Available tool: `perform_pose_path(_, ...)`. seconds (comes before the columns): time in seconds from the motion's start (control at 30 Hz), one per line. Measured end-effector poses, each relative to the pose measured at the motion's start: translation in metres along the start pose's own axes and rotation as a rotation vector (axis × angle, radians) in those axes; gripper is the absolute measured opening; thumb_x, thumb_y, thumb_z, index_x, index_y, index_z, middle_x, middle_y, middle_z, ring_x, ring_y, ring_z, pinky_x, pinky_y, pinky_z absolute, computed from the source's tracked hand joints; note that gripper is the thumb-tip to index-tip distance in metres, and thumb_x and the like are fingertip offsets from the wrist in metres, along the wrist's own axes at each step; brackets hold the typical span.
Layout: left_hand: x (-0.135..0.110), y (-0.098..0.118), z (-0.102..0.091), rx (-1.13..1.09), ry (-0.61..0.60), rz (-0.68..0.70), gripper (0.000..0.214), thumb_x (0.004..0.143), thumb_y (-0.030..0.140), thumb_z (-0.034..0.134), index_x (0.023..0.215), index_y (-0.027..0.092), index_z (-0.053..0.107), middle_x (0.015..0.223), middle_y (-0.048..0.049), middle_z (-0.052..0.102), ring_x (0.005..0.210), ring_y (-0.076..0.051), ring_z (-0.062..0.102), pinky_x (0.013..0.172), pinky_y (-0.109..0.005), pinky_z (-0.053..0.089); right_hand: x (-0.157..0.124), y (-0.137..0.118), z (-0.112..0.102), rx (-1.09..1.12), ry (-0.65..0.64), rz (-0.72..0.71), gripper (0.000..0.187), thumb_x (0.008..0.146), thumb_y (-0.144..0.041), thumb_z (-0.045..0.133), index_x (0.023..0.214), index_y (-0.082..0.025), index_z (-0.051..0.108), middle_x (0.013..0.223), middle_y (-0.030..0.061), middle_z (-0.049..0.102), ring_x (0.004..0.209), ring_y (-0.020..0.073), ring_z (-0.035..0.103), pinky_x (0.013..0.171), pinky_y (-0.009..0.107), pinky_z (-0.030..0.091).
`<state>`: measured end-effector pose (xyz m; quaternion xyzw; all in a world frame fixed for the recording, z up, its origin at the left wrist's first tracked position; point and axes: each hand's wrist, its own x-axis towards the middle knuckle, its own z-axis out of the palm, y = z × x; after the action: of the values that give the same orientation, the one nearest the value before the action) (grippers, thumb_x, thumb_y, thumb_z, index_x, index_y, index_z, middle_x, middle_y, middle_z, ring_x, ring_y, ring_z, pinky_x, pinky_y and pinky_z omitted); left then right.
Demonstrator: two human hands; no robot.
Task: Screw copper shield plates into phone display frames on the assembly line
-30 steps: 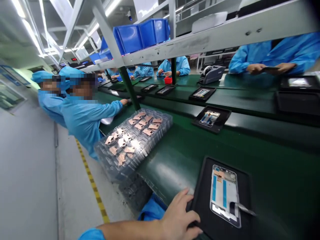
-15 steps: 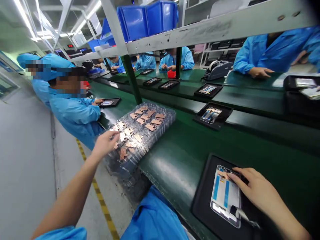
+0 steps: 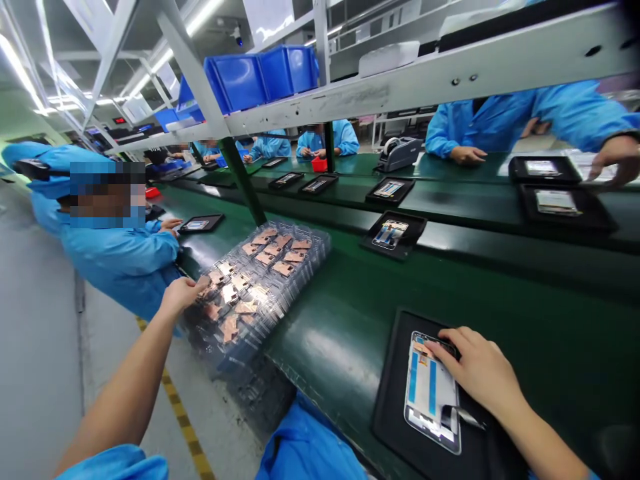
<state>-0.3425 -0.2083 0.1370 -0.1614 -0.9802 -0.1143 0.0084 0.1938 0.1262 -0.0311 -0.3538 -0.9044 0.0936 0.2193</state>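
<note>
My left hand (image 3: 181, 297) is over the near left edge of a clear plastic tray (image 3: 295, 293), closed in a pinch on what looks like a small copper-coloured plate (image 3: 203, 285). Several similar copper-coloured plates (image 3: 284, 268) lie in the tray's pockets. On the right, an opened phone body (image 3: 421, 393) with two blue strips lies in a black holder (image 3: 393, 400). My right hand (image 3: 483, 367) rests over its upper right edge, thumb and fingers apart. The thumb touches a copper-coloured piece near the phone's top. A dark-ended ribbon-like strip (image 3: 467, 417) sticks out at the lower right.
Other phone bodies in black holders (image 3: 395, 235) stand along the green bench (image 3: 330, 333). A white shelf beam (image 3: 350, 103) crosses above, carrying blue bins (image 3: 240, 80). A co-worker (image 3: 120, 247) sits close on the left; others work opposite, near a tape dispenser (image 3: 400, 155).
My left hand has moved left, from above the plates to the tray's edge. The whole view has shifted somewhat. My right hand stays on the phone body. A co-worker opposite has stretched out an arm.
</note>
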Motion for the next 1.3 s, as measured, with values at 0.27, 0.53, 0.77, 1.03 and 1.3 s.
perform_pose_path(0.27,-0.088,0.05,-0.028,-0.352,0.163,0.124,0.052,0.083,0.059,0.052,0.106,0.016,0.072,0.09,-0.0032,0.074,0.081,-0.02,0.065,0.069,-0.026,0.049,0.02,-0.02,-0.009,-0.208,-0.193,0.123,0.042,0.099,-0.052,0.042,0.074,-0.021,0.058,0.076,0.0054,0.061,0.068,0.0242,0.062,0.064,0.036,0.04)
perform_pose_path(0.53,-0.238,0.209,0.101,-0.816,-0.7,0.592,0.041,0.087,0.052,0.059,0.095,0.015,0.076,0.07,-0.0027,0.069,0.062,-0.015,0.06,0.059,-0.025,0.046,0.0,-0.043,-0.05,0.229,0.113,-0.091,0.031,0.1,-0.042,0.05,0.107,-0.018,0.067,0.108,0.0139,0.068,0.099,0.0268,0.067,0.085,0.04,0.058)
perform_pose_path(0.77,-0.281,0.278,0.15,-0.879,-1.017,0.805,0.05,0.098,0.052,0.043,0.11,0.012,0.071,0.072,-0.0052,0.07,0.059,-0.017,0.064,0.055,-0.028,0.053,-0.05,-0.066,-0.054,0.238,0.14,-0.36,0.041,0.102,-0.017,0.051,0.142,-0.021,0.054,0.136,0.0135,0.062,0.125,0.0235,0.062,0.102,0.04,0.058)
perform_pose_path(1.03,-0.236,0.315,0.192,-0.635,-0.483,1.175,0.03,0.087,0.035,0.068,0.111,0.017,0.073,0.146,-0.0156,0.055,0.149,-0.038,0.033,0.122,-0.058,0.03,-0.019,-0.023,-0.055,0.451,0.318,0.213,0.024,0.101,-0.034,0.054,0.104,-0.021,0.074,0.1,0.0076,0.072,0.091,0.0213,0.069,0.085,0.036,0.058)
perform_pose_path(1.3,-0.241,0.305,0.197,-0.41,-0.342,1.35,0.043,0.093,0.041,0.062,0.125,0.013,0.066,0.155,-0.0212,0.044,0.153,-0.042,0.025,0.12,-0.062,0.033,-0.019,-0.007,-0.034,0.571,0.335,0.342,0.028,0.096,-0.042,0.059,0.102,-0.019,0.073,0.096,0.0065,0.076,0.081,0.0206,0.07,0.076,0.033,0.057)
